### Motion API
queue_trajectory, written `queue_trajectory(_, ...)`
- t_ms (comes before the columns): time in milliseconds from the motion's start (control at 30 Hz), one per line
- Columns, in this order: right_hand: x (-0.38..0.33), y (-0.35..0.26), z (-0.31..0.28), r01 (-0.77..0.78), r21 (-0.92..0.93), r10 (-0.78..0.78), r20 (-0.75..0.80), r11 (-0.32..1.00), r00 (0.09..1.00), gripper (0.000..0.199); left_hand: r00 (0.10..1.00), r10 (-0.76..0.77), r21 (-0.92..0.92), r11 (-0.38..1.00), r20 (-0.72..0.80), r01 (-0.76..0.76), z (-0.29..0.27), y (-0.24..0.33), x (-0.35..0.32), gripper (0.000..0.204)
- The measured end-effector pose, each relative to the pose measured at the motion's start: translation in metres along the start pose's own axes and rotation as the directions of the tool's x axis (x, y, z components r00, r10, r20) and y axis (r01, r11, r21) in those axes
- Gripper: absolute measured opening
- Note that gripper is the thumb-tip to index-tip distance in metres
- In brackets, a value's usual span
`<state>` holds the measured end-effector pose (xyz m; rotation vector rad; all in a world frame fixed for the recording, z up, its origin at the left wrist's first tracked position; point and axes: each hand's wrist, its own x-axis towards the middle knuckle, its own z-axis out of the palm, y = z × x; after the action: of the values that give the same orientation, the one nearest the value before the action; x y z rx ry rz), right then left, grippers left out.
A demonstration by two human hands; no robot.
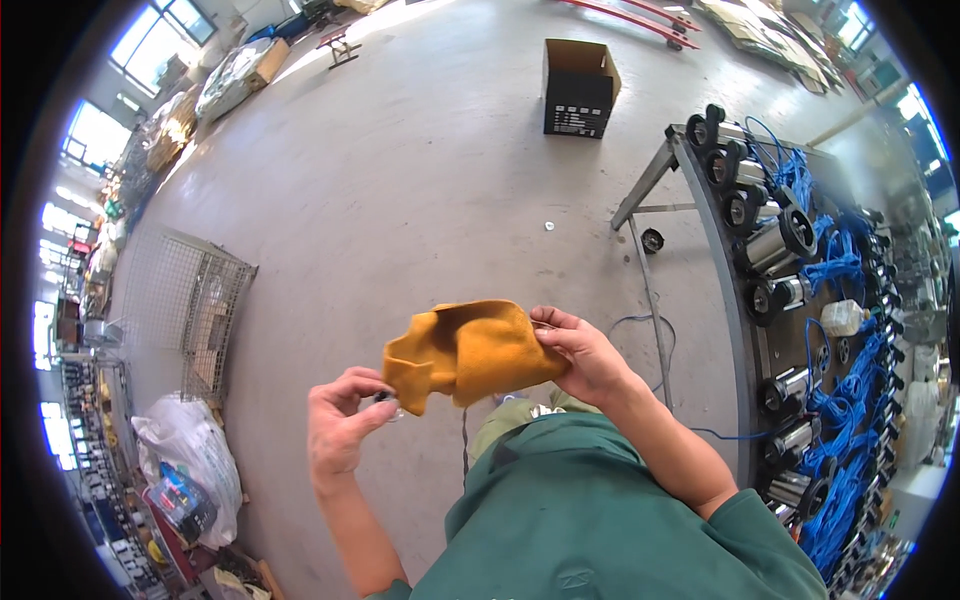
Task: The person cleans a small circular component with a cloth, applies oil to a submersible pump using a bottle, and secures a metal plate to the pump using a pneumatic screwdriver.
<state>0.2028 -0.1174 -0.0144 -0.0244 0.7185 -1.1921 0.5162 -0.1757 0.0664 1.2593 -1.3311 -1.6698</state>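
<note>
Cloth in right hand; underside hidden

Downward head-worn fisheye view

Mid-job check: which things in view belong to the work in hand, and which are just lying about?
Work in hand:
Orange-yellow cloth, held by the right hand
Small dark item at the fingertips of the left hand, too small to identify

Apparently just lying about, unheld:
Open black box on the floor
Wire-mesh cage
White plastic bag
</note>
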Motion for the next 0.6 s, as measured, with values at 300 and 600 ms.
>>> queue_trajectory(300,0.037,-0.012,-0.021,-0.296,-0.41,0.335,0.025,0.863,0.942,0.041,0.978,0.168,-0.096,0.979,-0.127,-0.181,-0.021,0.028,-0.023,0.031)
queue_trajectory(600,0.077,-0.006,-0.047,0.512,-0.858,0.374,0.486,0.033,0.79,0.068,0.962,0.273,-0.134,0.953,0.001,-0.271,-0.012,0.038,-0.056,0.031)
